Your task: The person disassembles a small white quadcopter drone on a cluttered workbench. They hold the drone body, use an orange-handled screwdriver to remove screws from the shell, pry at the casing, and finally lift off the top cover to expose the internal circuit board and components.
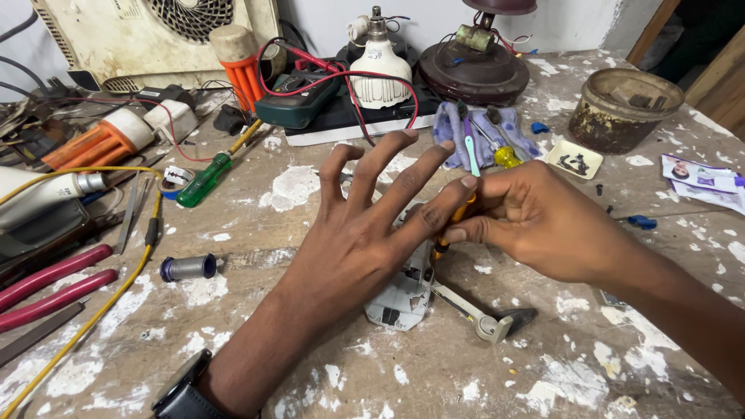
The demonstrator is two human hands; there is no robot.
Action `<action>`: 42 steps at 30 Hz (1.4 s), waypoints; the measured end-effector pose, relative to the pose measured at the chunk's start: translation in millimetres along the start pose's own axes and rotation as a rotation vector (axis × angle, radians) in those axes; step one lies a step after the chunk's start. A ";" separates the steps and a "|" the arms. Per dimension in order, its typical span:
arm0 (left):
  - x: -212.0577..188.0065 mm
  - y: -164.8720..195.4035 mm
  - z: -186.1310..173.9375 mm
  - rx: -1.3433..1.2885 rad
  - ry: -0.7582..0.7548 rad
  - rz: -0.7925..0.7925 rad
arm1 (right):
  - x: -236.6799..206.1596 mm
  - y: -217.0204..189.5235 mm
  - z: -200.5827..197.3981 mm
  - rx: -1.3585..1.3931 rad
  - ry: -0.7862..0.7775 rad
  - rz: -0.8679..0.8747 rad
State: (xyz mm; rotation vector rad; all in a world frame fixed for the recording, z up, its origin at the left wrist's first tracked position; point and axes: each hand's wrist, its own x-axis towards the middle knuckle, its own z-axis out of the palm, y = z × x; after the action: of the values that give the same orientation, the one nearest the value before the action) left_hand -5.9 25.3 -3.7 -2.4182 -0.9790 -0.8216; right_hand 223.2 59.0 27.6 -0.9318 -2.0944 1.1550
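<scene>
At the far left of the paint-splashed, rough worktop (543, 365) lie pink-handled pliers (46, 287), a looping yellow cable (116, 287) and a small grey metal cylinder (188, 268), with a translucent green-handled screwdriver (203, 180) farther back. The left hand (365, 233) hovers with fingers spread wide, gripping nothing, directly above a broken white plastic casing (403, 295) lying flat on the worktop. Just right, the right hand (535, 221) pinches the orange-yellow handle of a slim screwdriver (454, 225), its tip pointing down at the casing between both hands. Far right stands a grimy round plastic tub (625, 109).
</scene>
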 end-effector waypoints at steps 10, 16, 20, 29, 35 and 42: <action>-1.1 -2.3 0.3 0.016 0.006 -0.001 | -0.4 7.9 14.0 0.053 0.107 -0.106; 0.4 -2.5 -0.9 0.009 -0.011 -0.025 | -1.1 6.9 14.3 0.007 0.120 0.031; -0.1 -3.5 -1.7 0.020 -0.010 -0.027 | -2.7 11.9 19.2 0.043 0.222 -0.093; -0.2 -3.4 -2.1 0.002 0.003 -0.023 | -3.8 1.7 8.3 -0.005 0.018 -0.055; -0.3 -1.3 -1.8 0.015 0.000 -0.010 | -6.0 2.3 17.8 -0.059 0.186 -0.163; 0.2 -5.3 -3.9 0.013 -0.002 -0.028 | -3.9 0.4 12.2 -0.110 0.050 0.030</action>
State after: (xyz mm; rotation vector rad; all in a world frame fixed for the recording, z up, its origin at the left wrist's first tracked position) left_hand -11.1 26.8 0.1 -2.3994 -1.0179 -0.8204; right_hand 216.6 50.3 21.0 -1.0349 -2.1279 1.0293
